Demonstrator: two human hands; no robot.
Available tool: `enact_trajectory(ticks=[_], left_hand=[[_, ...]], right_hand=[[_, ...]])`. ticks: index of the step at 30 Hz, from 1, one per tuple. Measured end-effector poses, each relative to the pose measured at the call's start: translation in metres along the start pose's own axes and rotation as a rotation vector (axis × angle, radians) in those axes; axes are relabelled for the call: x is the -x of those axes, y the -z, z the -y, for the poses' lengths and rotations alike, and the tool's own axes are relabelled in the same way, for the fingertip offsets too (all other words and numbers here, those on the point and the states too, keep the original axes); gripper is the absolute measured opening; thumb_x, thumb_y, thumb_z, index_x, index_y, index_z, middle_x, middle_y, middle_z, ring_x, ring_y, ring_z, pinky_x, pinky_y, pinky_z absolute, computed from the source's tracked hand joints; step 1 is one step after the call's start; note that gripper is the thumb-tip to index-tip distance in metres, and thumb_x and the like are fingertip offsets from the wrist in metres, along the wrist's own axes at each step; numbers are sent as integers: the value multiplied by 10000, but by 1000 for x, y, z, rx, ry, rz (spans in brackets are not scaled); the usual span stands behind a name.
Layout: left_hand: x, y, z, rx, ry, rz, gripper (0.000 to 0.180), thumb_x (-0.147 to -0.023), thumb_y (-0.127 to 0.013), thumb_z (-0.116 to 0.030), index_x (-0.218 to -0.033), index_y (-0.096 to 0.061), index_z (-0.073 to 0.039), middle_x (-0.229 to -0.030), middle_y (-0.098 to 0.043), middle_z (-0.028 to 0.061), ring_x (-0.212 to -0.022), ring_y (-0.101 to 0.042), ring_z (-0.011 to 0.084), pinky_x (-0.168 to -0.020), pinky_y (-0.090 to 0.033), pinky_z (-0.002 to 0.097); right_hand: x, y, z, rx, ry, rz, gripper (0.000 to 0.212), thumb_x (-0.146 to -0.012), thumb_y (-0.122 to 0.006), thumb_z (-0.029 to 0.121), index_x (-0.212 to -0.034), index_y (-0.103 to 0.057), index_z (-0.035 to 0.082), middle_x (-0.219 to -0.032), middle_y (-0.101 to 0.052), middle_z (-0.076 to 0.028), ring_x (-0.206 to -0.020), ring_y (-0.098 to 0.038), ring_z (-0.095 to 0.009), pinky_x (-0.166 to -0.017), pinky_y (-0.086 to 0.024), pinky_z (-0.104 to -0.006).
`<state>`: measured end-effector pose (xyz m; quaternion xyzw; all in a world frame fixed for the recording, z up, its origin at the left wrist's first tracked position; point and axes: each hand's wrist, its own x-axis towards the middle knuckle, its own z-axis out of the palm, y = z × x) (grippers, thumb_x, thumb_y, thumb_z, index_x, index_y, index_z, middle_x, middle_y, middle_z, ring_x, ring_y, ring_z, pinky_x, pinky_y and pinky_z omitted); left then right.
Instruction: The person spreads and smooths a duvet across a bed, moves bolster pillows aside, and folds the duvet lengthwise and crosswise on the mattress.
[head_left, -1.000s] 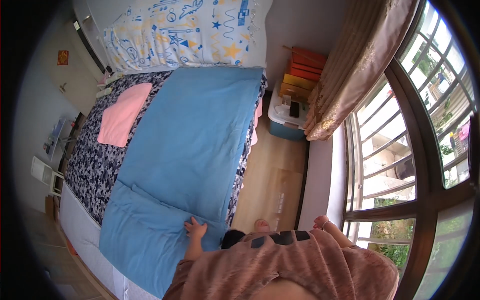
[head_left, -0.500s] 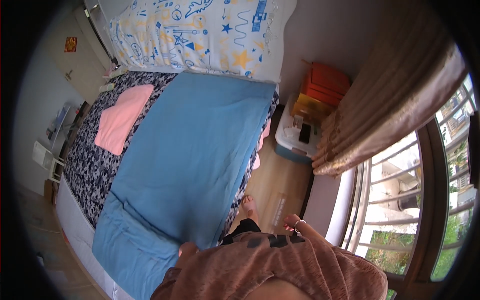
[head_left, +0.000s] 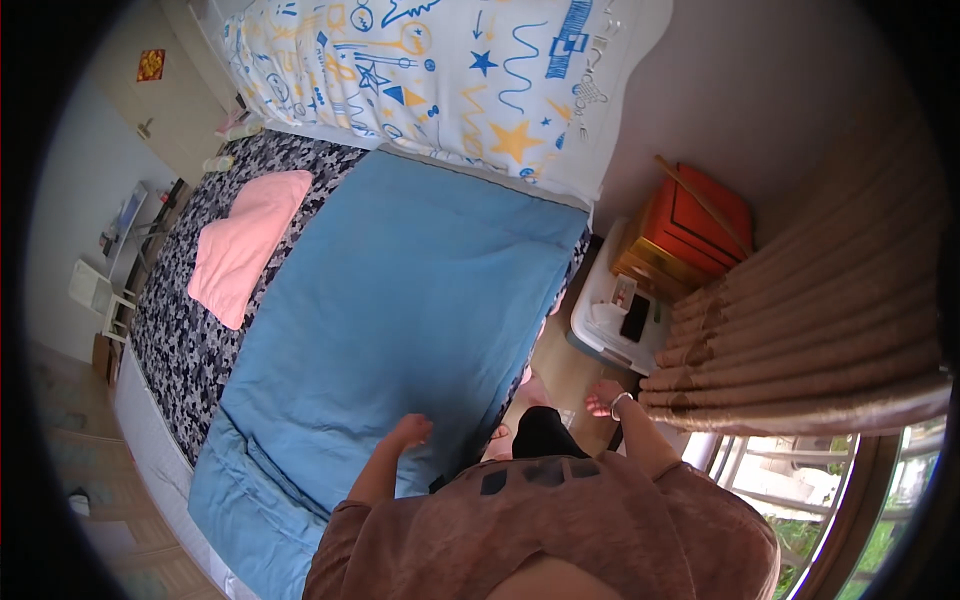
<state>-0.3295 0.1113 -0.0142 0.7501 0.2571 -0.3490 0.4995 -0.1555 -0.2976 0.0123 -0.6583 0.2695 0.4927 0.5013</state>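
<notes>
A blue quilt (head_left: 370, 290) lies spread across the bed, its near left part rumpled into folds. Just above its near right part is my left hand (head_left: 411, 431), with nothing in it and its fingers loosely bent. My right hand (head_left: 602, 398), a bracelet at its wrist, hangs over the gap between bed and curtain. It holds nothing, and its fingers are relaxed and apart. Left of the quilt, a folded pink cloth (head_left: 245, 245) rests on the black-and-grey patterned bedsheet (head_left: 180, 300).
A padded white headboard cover (head_left: 440, 90) with blue and yellow drawings stands at the bed's far end. On the right, a lidded storage box (head_left: 595, 325) carries a dark phone-like thing (head_left: 634, 317), beside an orange-red box (head_left: 700, 220). The brown curtain (head_left: 800, 330) hangs by the window.
I have stepped forward along the bed's right side. My left hand has come up from beside my body over the quilt; my right hand has moved forward toward the storage box.
</notes>
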Motion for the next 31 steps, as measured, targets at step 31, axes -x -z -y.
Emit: enact_trajectory(ticks=[31], left_hand=[[-151,110,-320,449,-181,-42,793,-617,-572,-473,-1179,-233,-28,-1186,-306,93,-1027,-369,269,-873,-268,387]], right_hand=[[-62,-129,315,1223,1390,333,488,-445,-623,167,-920,-515,140,-1113,-345,-195,-1004,-360,-352,-786,-326,-475]])
